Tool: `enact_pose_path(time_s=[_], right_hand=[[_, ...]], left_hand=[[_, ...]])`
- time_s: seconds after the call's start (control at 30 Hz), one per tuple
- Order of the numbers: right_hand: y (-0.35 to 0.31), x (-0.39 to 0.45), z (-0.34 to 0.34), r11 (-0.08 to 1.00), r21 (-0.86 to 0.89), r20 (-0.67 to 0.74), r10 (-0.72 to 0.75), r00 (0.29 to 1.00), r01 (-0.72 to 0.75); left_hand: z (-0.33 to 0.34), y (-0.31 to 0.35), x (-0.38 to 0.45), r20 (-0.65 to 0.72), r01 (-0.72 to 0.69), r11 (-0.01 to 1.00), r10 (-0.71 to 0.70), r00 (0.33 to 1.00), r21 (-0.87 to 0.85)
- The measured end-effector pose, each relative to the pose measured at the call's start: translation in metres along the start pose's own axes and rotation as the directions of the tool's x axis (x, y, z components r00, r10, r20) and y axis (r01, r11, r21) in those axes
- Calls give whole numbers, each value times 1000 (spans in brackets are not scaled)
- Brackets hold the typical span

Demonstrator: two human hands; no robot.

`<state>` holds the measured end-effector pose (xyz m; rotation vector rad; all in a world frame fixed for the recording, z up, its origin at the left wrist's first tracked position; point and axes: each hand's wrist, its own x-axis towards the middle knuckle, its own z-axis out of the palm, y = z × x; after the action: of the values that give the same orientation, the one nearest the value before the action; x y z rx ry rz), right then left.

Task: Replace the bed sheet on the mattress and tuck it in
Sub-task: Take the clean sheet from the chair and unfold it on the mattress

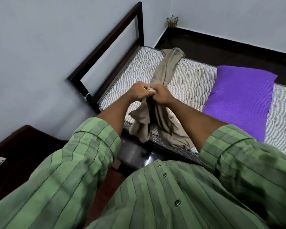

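Sheet (168,75) condition: bunched into a long beige rope lying across the bare mattress (139,70), from its far edge near the wall to the near edge, where loose folds hang over the side. A purple pillow (238,100) lies on the mattress to the right, apart from the sheet.

Hands: left hand (137,91) and right hand (163,95) are clenched side by side on one gathered section of cloth, knuckles nearly touching, holding it above the mattress.

Handling, as judged: fabric looks thin, light and limp, with no stiffness; it will sag and twist between grips. Recommended hold is a hem or corner, hands drawn apart along the edge to open the cloth before spreading. Corners are not identifiable within the bundle.
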<state>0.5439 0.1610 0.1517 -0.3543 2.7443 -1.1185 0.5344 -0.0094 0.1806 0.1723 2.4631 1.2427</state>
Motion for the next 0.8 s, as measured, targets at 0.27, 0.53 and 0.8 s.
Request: enact_pose_path(time_s=[0.27,0.53,0.8], right_hand=[[7,12,-8,991,132,-93,44,995,-31],[0,9,-12,994,-8,-111,107,988,-108],[3,3,-4,907,-168,-214,349,912,-386]], left_hand=[[7,-32,3,-96,66,989,-79,992,-131],[-1,-12,2,-298,110,991,-129,946,-80],[-31,-8,23,-412,-17,999,33,911,42]])
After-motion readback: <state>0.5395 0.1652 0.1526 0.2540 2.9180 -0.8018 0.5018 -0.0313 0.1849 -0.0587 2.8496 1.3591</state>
